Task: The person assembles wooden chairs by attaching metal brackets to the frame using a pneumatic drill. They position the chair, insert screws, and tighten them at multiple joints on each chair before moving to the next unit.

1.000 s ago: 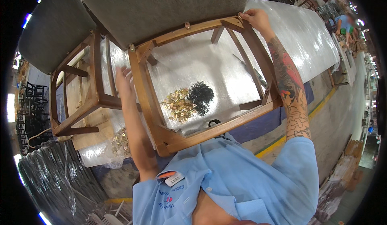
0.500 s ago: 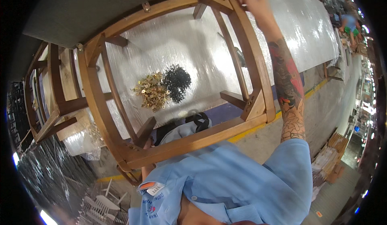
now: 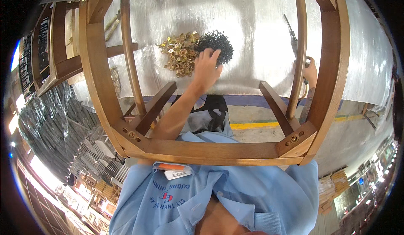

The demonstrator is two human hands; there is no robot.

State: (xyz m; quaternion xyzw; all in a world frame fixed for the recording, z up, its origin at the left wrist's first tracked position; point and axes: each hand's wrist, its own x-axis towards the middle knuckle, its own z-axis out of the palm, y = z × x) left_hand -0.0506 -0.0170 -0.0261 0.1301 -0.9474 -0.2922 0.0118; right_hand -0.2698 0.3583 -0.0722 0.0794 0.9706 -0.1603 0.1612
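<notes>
Left to right: heaped brass-coloured metal clips [image 3: 179,56]; the nearer left hand [image 3: 205,71], fingers bent, grasp indeterminable, at the near edge of heaped small black screws [image 3: 219,41] that extend forward and right, pointing variously; a slim dark long-shafted tool [image 3: 293,43], its axis forward and slightly leftward; the right hand [image 3: 310,74] at its rear, grip obscured by the brown wooden frame [image 3: 334,79].

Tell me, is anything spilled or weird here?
Nothing looks clearly broken. The oddest sight is the wooden chair frame: it has no seat, so the table shows through. The brass-coloured pieces and black pieces lie loose, which might look messy, but they sit in two neighbouring heaps, so probably not spilled.
</notes>
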